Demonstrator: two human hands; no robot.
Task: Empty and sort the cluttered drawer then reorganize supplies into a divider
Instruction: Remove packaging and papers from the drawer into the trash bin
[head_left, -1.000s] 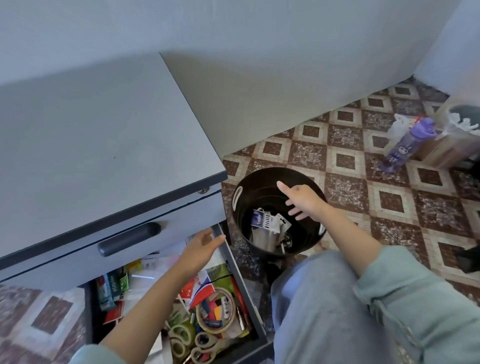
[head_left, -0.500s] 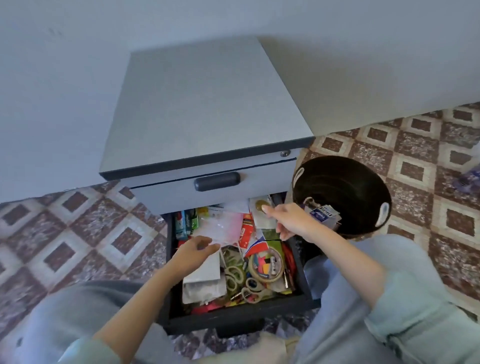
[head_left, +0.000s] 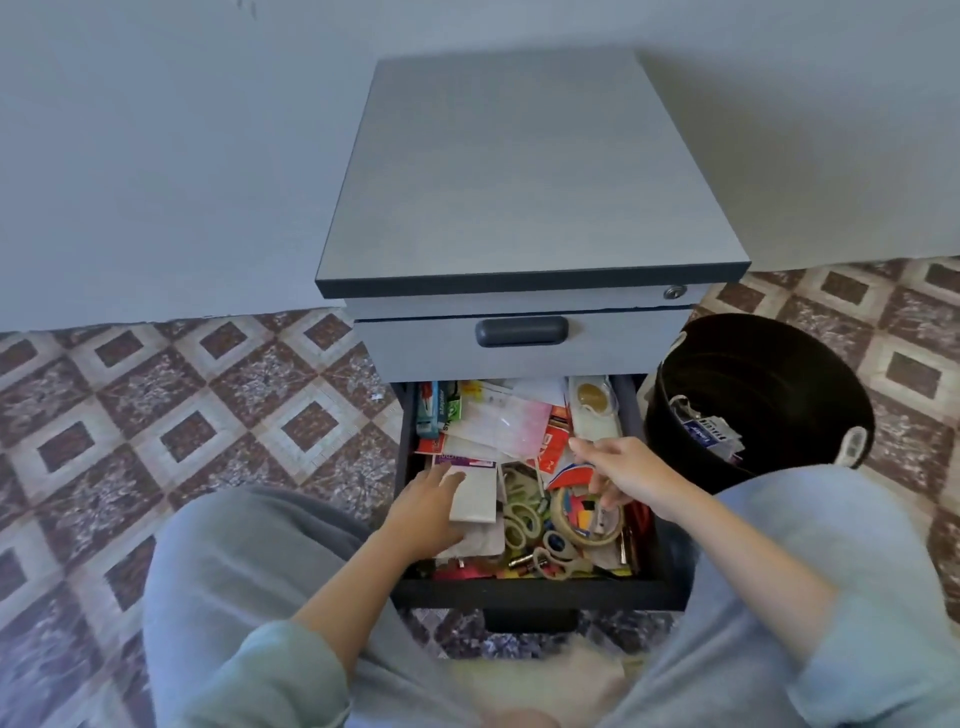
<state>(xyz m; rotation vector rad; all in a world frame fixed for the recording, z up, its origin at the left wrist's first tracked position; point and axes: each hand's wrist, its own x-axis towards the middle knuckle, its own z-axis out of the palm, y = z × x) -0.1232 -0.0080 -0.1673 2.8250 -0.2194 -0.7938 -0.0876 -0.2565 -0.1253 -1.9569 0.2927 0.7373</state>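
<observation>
The drawer (head_left: 530, 592) is pulled open and packed with clutter, so the emptying is judged to be near its start. The left hand (head_left: 426, 506) is laid flat on a white pad (head_left: 475, 493) at the drawer's left side, with its fingers straight. The right hand (head_left: 618, 475) is held over a tape ring (head_left: 587, 519) at the drawer's right side, fingers loose. Whether anything is pinched cannot be told (it is blurry there).

One thing should be taken at a time, from the top of the pile, so nothing else is dragged out. The drawer's back is covered by the shut top drawer (head_left: 519, 358), so things are best lifted toward the front. A bin (head_left: 769, 364) is set just right of the drawer. Bare floor (head_left: 208, 415) is seen left of the drawer for piles. No divider is seen.
</observation>
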